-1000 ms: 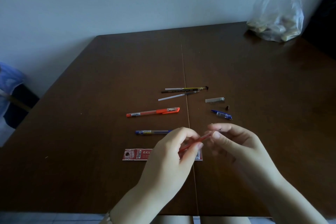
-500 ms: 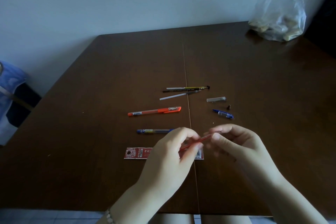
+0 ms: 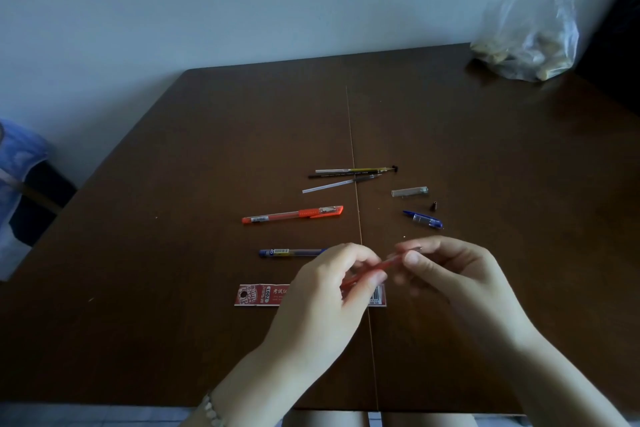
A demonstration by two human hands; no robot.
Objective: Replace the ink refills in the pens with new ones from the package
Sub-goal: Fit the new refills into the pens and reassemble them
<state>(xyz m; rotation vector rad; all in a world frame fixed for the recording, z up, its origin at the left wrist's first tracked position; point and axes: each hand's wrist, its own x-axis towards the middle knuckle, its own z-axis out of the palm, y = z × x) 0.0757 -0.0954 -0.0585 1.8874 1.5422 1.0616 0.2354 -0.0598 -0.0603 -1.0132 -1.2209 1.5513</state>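
My left hand (image 3: 322, 298) and my right hand (image 3: 450, 274) both pinch a thin red pen barrel (image 3: 389, 264) above the table, left on its rear part, right at its tip end. Under my left hand lies the red refill package (image 3: 258, 295), partly hidden. A capped orange-red pen (image 3: 292, 214) lies further back, and a blue pen barrel (image 3: 291, 252) sits just left of my left fingers. Three loose refills (image 3: 346, 177) lie beyond them. To the right are a clear cap (image 3: 409, 191), a blue cap (image 3: 423, 219) and a small dark tip piece (image 3: 433, 206).
The dark wooden table (image 3: 173, 288) has a seam down its middle. A clear plastic bag (image 3: 530, 38) with pale contents sits at the far right corner. Blue cloth on a chair (image 3: 17, 177) stands off the table's left side.
Both hands keep hold of the red pen barrel in the same spot; only the fingers shift slightly. The camera has tilted a little.
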